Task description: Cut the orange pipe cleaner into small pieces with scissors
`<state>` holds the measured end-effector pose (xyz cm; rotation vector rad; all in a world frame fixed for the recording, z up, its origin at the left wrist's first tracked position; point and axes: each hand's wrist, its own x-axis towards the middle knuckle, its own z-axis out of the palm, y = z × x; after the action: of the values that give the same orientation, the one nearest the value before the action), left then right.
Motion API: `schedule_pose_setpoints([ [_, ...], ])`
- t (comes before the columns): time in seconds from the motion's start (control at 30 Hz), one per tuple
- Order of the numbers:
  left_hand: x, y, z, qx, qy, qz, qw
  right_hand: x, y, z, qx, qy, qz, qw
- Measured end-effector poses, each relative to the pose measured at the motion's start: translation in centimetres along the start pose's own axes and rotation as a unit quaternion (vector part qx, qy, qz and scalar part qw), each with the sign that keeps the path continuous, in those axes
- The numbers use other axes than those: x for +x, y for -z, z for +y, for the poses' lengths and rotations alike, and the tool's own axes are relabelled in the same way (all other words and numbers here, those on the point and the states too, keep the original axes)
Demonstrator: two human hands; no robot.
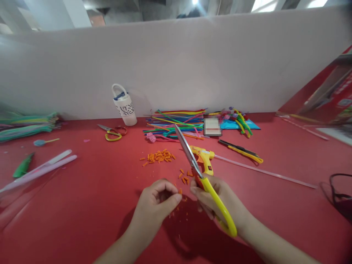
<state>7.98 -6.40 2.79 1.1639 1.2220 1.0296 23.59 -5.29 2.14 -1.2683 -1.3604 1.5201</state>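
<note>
My right hand (220, 203) grips yellow-handled scissors (203, 179) whose blades point up and away to the left. My left hand (158, 205) is curled in a pinch just left of them, thumb and fingertips closed on a tiny orange piece (180, 191). Small orange bits (184, 179) lie scattered on the red table (90, 205) around both hands. A little heap of cut orange pieces (159, 156) lies farther back.
A yellow glue gun (204, 158) with a long clear stick lies behind the scissors. Coloured pipe cleaners (176, 123), a white cup (125, 106), second scissors (112, 132), a yellow-black cutter (242, 151) and green stems at left (27, 124) line the back. A black cable (339, 190) sits right.
</note>
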Motion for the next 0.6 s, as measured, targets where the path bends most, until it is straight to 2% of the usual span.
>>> schedule_pose_setpoints([
  [0.13,-0.1,0.3,0.0,-0.008,-0.028,0.037,0.999,-0.1,0.1,-0.5,-0.057,0.009,-0.026,0.998],
  [0.23,0.0,0.4,-0.2,-0.095,-0.016,0.067,0.993,-0.4,0.1,-0.7,-0.16,0.062,-0.019,0.985],
  [0.3,0.2,0.7,-0.2,-0.155,-0.021,0.095,0.983,-0.6,0.1,-0.7,-0.248,0.091,-0.015,0.964],
  [0.37,0.4,1.0,0.0,-0.197,-0.037,0.123,0.972,-0.8,0.0,-0.3,-0.353,0.119,-0.01,0.928],
  [0.47,0.5,1.5,0.5,-0.241,-0.06,0.154,0.956,-0.7,0.0,0.4,-0.489,0.174,0.013,0.854],
  [0.53,0.4,1.7,0.8,-0.262,-0.07,0.161,0.949,-0.6,0.0,0.9,-0.548,0.213,0.03,0.808],
  [0.6,0.3,1.9,1.0,-0.275,-0.074,0.159,0.945,-0.5,0.0,1.3,-0.584,0.243,0.037,0.774],
])
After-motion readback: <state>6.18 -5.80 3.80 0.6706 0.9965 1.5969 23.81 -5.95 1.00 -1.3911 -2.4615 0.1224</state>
